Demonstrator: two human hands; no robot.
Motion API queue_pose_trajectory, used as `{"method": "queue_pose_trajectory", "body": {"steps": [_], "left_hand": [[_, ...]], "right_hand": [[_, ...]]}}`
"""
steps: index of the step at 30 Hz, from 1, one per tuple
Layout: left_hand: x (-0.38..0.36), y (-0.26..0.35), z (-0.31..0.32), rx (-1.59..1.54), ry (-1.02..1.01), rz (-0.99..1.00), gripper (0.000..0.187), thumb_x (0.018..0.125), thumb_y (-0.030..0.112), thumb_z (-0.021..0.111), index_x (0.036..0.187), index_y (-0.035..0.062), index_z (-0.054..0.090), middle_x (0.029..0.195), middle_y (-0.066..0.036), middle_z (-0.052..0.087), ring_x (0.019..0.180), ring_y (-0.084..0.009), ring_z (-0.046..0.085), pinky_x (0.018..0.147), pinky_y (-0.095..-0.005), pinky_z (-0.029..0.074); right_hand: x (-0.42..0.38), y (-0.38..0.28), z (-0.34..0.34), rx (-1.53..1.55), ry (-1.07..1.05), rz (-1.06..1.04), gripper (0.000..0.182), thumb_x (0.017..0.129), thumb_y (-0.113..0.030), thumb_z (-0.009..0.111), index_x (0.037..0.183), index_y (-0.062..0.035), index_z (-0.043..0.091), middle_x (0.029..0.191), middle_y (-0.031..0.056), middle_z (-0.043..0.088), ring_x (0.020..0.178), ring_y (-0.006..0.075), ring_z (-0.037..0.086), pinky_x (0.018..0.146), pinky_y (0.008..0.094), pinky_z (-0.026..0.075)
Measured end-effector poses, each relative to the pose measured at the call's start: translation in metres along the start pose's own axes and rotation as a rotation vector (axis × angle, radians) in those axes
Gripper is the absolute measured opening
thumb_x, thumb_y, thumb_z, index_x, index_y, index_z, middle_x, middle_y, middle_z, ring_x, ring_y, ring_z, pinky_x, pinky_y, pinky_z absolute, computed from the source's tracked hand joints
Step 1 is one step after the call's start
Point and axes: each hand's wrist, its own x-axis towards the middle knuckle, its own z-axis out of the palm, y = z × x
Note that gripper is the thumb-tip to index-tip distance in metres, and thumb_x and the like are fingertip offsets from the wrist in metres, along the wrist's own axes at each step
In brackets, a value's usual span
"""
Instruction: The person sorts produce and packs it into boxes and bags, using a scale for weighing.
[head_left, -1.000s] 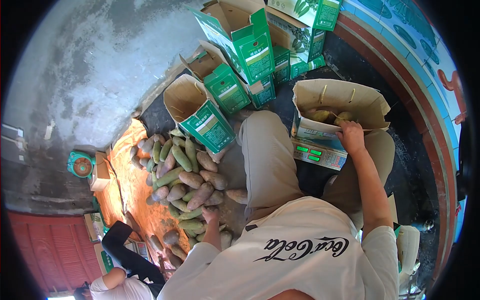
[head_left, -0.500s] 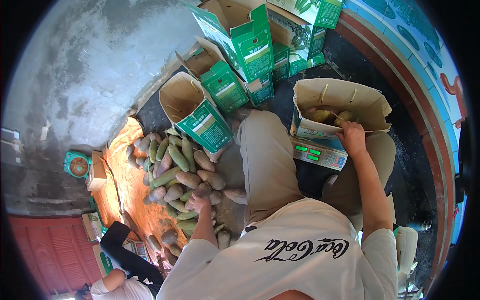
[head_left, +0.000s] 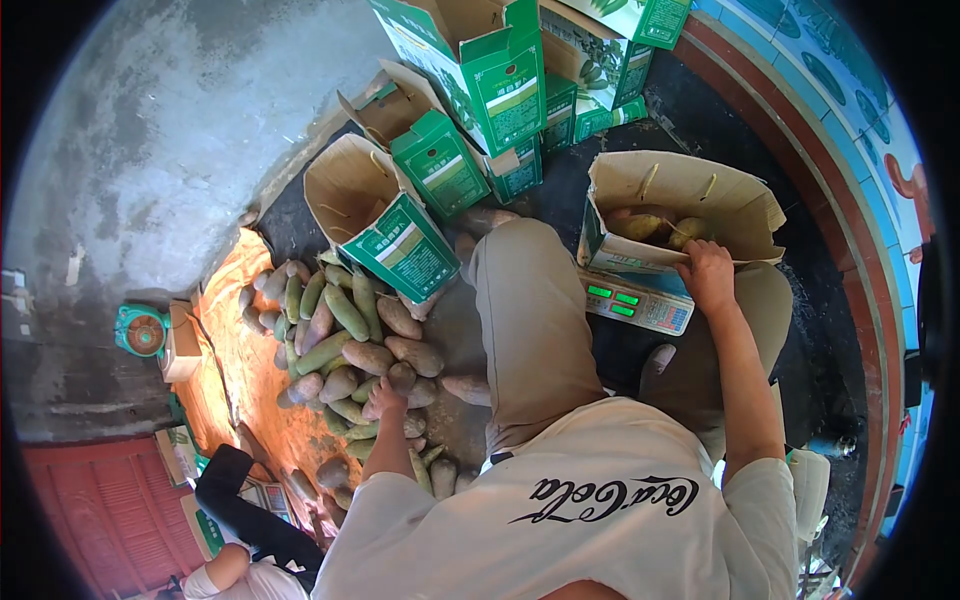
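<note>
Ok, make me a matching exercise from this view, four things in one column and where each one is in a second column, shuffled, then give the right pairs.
Things:
1. left hand
2. right hand
3. digital scale
4. empty open carton

Places:
A. under the carton that holds produce
B. on the heap of sweet potatoes and cucumbers
C. on the rim of the carton on the scale
D. lying tilted beside the heap, mouth open

Pairs: 1-B, 2-C, 3-A, 4-D
</note>
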Motion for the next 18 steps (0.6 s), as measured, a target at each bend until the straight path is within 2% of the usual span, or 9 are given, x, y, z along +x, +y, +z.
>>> {"method": "queue_pose_trajectory", "body": {"steps": [7,10,13,18], "left_hand": [[-0.004,0.016,-0.015,0.204,0.025,0.005,0.069,0.078,0.024,0.070,0.138,0.0244,0.036,0.134,-0.009,0.043,0.128,-0.0295,0.040,0.099,-0.0461,0.040],[0.003,0.013,-0.013,0.177,0.071,0.040,0.062,0.078,0.024,0.070,0.132,0.0217,0.040,0.127,-0.009,0.046,0.122,-0.0293,0.044,0.095,-0.0450,0.043],[0.005,0.016,-0.008,0.124,0.052,-0.015,0.059,0.076,0.026,0.072,0.128,0.0193,0.044,0.125,-0.009,0.046,0.120,-0.0301,0.045,0.095,-0.0448,0.043],[-0.011,0.018,-0.028,0.239,0.027,0.035,0.066,0.073,0.029,0.074,0.129,0.0176,0.041,0.127,-0.010,0.046,0.121,-0.0304,0.045,0.097,-0.0436,0.042]], "right_hand": [[0.002,-0.003,-0.003,0.002,0.021,-0.011,0.027,0.064,-0.019,0.077,0.081,-0.0091,0.059,0.081,0.0073,0.060,0.082,0.0271,0.058,0.073,0.0395,0.044],[0.002,-0.003,-0.003,-0.005,0.013,-0.010,0.028,0.064,-0.019,0.078,0.081,-0.0090,0.058,0.081,0.0074,0.060,0.082,0.0272,0.058,0.073,0.0394,0.044],[0.001,-0.004,-0.003,-0.007,0.011,-0.003,0.028,0.064,-0.019,0.078,0.081,-0.0090,0.059,0.081,0.0074,0.060,0.082,0.0272,0.058,0.073,0.0393,0.044],[0.001,-0.002,-0.001,-0.012,0.013,-0.008,0.028,0.064,-0.019,0.078,0.082,-0.0090,0.059,0.081,0.0075,0.060,0.082,0.0273,0.058,0.073,0.0392,0.044]]}}
